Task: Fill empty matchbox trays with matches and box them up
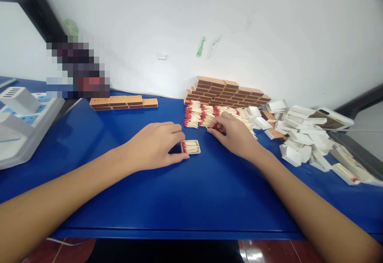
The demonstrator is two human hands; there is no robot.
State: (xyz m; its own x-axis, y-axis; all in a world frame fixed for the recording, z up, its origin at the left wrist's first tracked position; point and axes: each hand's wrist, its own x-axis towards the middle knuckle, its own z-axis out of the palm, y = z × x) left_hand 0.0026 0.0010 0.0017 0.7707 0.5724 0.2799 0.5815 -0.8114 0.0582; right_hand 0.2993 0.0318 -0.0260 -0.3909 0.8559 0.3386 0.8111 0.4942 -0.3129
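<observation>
On the blue table [191,199] my left hand [155,145] rests with its thumb and forefinger closed on the left end of a small white matchbox tray [190,147], which is partly filled with red-tipped matches. A little to the right, my right hand [235,133] lies on the near edge of a loose heap of matches [206,115], its fingertips pinched on a few matches. The tray lies between my two hands.
Stacked brown matchbox sleeves [227,91] stand against the white wall behind the heap. A shorter row of brown boxes [124,102] lies at the back left. Several empty white trays [299,135] are scattered at the right. A white power strip [20,123] sits far left.
</observation>
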